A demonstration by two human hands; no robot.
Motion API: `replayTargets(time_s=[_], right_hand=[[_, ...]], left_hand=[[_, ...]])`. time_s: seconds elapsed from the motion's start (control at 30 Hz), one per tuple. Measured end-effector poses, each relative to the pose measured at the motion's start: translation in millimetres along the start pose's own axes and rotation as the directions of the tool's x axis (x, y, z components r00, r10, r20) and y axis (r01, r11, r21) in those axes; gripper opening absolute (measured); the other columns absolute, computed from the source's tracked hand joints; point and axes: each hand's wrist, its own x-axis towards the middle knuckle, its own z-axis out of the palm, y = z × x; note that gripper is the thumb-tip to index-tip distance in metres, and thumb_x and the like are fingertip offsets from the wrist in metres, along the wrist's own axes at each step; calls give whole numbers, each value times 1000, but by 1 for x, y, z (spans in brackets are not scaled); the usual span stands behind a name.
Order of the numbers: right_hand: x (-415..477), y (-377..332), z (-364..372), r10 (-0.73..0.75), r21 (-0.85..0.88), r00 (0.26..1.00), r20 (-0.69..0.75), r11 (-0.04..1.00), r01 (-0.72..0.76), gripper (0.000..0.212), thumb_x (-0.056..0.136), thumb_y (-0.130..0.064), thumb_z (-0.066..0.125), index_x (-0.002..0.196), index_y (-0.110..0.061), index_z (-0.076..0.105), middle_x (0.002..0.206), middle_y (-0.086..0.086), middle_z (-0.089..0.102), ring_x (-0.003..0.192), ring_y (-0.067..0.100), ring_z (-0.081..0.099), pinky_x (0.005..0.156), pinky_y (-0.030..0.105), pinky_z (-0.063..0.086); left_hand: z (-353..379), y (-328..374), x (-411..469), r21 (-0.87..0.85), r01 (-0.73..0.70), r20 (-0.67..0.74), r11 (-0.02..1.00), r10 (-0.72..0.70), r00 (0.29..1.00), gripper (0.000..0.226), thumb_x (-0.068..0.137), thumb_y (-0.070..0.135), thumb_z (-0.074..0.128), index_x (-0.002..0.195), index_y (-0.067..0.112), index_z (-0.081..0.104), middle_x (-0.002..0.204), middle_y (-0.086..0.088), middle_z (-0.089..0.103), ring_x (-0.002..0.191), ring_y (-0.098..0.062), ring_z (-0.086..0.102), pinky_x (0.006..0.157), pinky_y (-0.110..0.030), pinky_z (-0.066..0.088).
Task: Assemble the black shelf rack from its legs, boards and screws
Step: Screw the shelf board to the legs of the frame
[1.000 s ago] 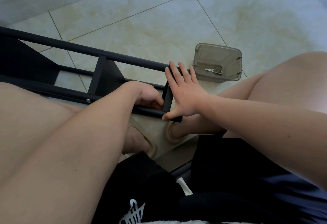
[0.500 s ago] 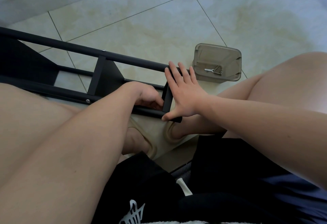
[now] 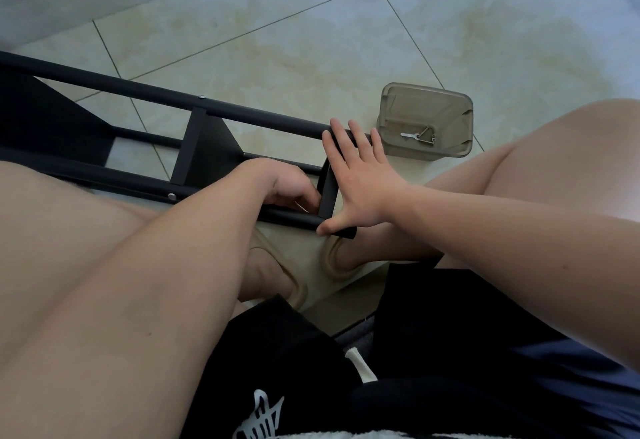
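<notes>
The rack [image 3: 207, 147] lay on its side on the floor [image 3: 311, 40], across the person's legs. The left hand [image 3: 287, 187] reached inside it, fingers curled by the end board [image 3: 327, 192]; whether they held anything could not be told. The right hand [image 3: 360, 185] pressed flat and spread against that board's outer face. A box [image 3: 426, 102] of small metal parts [image 3: 419, 135] stood just beside.

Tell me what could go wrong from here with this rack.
1. The right hand only presses flat on the end board; it could slip out of line while the left hand works at the joint.
2. The box of small parts sits by the right leg and could get knocked over.
</notes>
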Motion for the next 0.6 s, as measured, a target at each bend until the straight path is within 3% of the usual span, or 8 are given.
replayTargets(time_s=[0.07, 0.23, 0.33, 0.47, 0.53, 0.6], right_hand=[[0, 0, 0, 0, 2, 1000, 2, 1000, 0, 154, 57, -95, 59, 159, -6, -15, 166, 14, -25, 151, 39, -24, 122, 59, -11], [0, 0, 0, 0, -3, 1000, 2, 1000, 0, 154, 57, -95, 58, 159, -6, -15, 166, 14, -25, 151, 39, -24, 122, 60, -10], [0, 0, 1, 0, -4, 1000, 0, 1000, 0, 154, 57, -95, 57, 159, -7, -16, 165, 14, -25, 151, 39, -24, 122, 59, -11], [0, 0, 1, 0, -5, 1000, 1, 1000, 0, 154, 57, -96, 56, 159, -7, -16, 166, 14, -25, 151, 39, -24, 122, 59, -10], [0, 0, 1, 2, -9, 1000, 2, 1000, -2, 154, 56, -96, 56, 159, -6, -15, 166, 14, -25, 151, 39, -24, 122, 60, -9], [0, 0, 1, 3, -10, 1000, 1, 1000, -3, 154, 57, -96, 56, 159, -6, -15, 166, 14, -25, 151, 39, -24, 122, 60, -9]], left_hand=[[0, 0, 1, 7, -7, -17, 1000, 7, 1000, 18, 87, 6, 66, 103, 5, 74, 94, -5, 77, 89, -16, 70, 87, -28, 52], [-2, -2, 6, 55, 7, -35, 998, -5, 999, 29, 85, 10, 67, 111, -1, 71, 97, -11, 70, 92, -22, 63, 95, -36, 48], [-3, -4, 7, 23, -1, -33, 1000, 1, 999, 17, 86, 2, 64, 89, 12, 77, 87, -5, 72, 84, -19, 65, 88, -32, 50], [-3, -3, 7, 11, 17, 13, 1000, -17, 1000, 36, 89, -1, 56, 69, 19, 79, 75, 1, 72, 71, -13, 65, 72, -26, 48], [-1, -1, 6, 21, 25, 23, 999, -26, 999, 25, 91, 6, 58, 83, 16, 80, 83, -2, 75, 77, -14, 67, 77, -28, 49], [0, 0, 5, 25, 22, 1, 999, -22, 1000, 22, 90, 11, 63, 107, 5, 76, 103, -9, 76, 93, -17, 70, 93, -34, 52]])
